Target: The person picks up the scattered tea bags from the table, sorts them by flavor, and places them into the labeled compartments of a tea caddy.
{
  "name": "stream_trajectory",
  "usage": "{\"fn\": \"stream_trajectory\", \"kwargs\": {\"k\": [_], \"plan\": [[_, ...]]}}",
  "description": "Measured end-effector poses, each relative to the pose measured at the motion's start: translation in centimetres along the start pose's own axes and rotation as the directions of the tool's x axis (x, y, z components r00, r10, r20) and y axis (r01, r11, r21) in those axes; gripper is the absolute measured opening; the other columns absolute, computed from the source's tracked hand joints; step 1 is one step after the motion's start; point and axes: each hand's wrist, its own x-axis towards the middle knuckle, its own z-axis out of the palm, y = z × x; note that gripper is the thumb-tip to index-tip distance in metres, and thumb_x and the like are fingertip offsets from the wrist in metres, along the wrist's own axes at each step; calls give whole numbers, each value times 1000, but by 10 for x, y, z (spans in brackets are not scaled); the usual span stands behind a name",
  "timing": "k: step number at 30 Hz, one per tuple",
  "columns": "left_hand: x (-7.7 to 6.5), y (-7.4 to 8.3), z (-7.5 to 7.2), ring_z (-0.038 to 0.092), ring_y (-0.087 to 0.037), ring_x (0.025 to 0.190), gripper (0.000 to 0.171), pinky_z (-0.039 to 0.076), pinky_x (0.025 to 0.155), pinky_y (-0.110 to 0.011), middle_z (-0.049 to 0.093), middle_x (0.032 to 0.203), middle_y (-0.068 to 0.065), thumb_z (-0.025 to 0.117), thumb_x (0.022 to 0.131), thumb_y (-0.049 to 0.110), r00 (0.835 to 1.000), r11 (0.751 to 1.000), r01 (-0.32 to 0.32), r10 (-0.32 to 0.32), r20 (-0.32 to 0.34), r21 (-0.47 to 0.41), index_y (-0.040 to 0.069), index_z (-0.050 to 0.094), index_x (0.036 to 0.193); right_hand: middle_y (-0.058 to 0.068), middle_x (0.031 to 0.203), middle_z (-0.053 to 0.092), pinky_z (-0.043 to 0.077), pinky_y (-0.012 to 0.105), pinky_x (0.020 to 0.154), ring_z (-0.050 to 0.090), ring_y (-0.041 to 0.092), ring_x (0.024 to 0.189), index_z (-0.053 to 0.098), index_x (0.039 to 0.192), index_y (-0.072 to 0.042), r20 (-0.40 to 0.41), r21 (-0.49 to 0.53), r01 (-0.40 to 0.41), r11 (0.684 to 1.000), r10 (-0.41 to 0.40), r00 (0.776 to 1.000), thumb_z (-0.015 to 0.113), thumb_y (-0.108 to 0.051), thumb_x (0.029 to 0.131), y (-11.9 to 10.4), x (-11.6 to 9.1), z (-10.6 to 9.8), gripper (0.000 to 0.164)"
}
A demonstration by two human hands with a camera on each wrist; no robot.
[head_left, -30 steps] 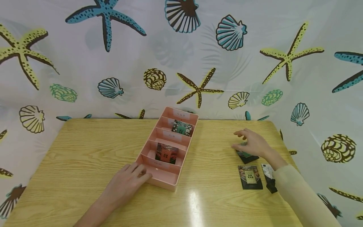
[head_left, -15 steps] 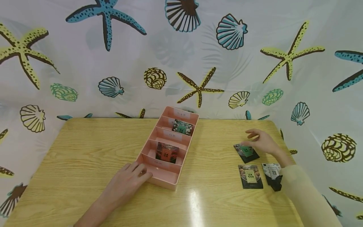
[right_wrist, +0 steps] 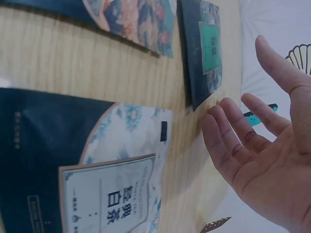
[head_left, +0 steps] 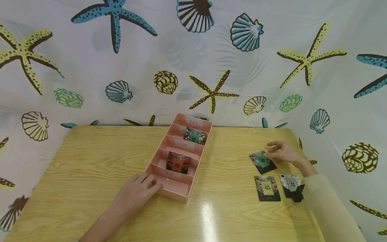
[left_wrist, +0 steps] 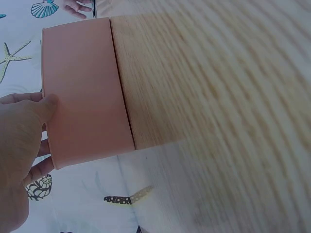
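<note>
A pink divided box (head_left: 173, 196) lies slantwise on the table. My left hand (head_left: 134, 193) grips its near left corner; the left wrist view has the thumb on the outside wall and the fingers over the edge. One compartment contains a red tea sachet (head_left: 178, 163), another a green-labelled tea sachet (head_left: 194, 135). Over at the right, my right hand (head_left: 282, 153) hovers with fingers loosely bent and nothing in them, at the edge of a tea sachet with a green label (head_left: 262, 161). Nearer lie a yellow-labelled sachet (head_left: 267, 189) and a white tea sachet (head_left: 291, 185).
The wooden table (head_left: 99, 161) ends at a back edge just behind the box. A curtain (head_left: 193, 60) printed with shells and starfish hangs behind and along the right side. Paper labels (head_left: 184, 145) mark the box's dividers.
My right hand has drawn back rightward off the green-labelled sachet, uncovering it. The white tea sachet shows more and appears turned. My left hand stays on the box.
</note>
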Motion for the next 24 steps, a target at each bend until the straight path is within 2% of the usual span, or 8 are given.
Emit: {"fn": "stream_trajectory", "kwargs": {"k": [4, 11, 16, 20, 24], "plan": [[0, 2, 1, 56, -19, 84, 66, 53, 70, -36, 58, 93, -1, 5, 117, 23, 1000, 1000, 2, -2, -4, 11, 20, 69, 99, 29, 131, 60, 56, 35, 71, 62, 22, 86, 44, 153, 6, 27, 26, -45, 999, 45, 999, 77, -30, 98, 4, 1, 0, 73], [0, 5, 2, 57, -18, 85, 69, 54, 71, -36, 59, 94, 0, 2, 116, 24, 1000, 1000, 5, -5, 8, 15, 20, 69, 100, 15, 111, 68, 53, 33, 66, 60, 18, 77, 44, 152, 8, 45, 6, -66, 998, 65, 997, 78, -27, 97, 4, 5, 2, 73], [1, 6, 1, 56, -18, 85, 69, 54, 71, -35, 59, 94, 0, 3, 116, 25, 1000, 1000, 13, -13, 16, 13, 20, 70, 100, 6, 98, 67, 45, 31, 58, 52, 13, 63, 45, 150, 10, 60, 11, -75, 997, 74, 995, 79, -23, 96, 3, 8, 4, 71], [3, 7, 1, 56, -18, 84, 69, 54, 71, -35, 59, 93, 0, 4, 117, 25, 1000, 1000, 19, -19, 14, 7, 20, 70, 99, 4, 92, 66, 40, 31, 55, 46, 11, 55, 45, 149, 11, 64, 17, -67, 998, 66, 996, 79, -21, 95, 1, 9, 6, 71], [4, 7, 0, 57, -18, 85, 69, 54, 71, -35, 59, 94, 0, 3, 116, 25, 1000, 1000, 22, -22, 17, 9, 20, 70, 100, 6, 92, 66, 41, 32, 56, 46, 11, 57, 46, 148, 11, 60, -10, -48, 999, 48, 997, 81, -17, 93, -1, 12, 8, 71]]}}
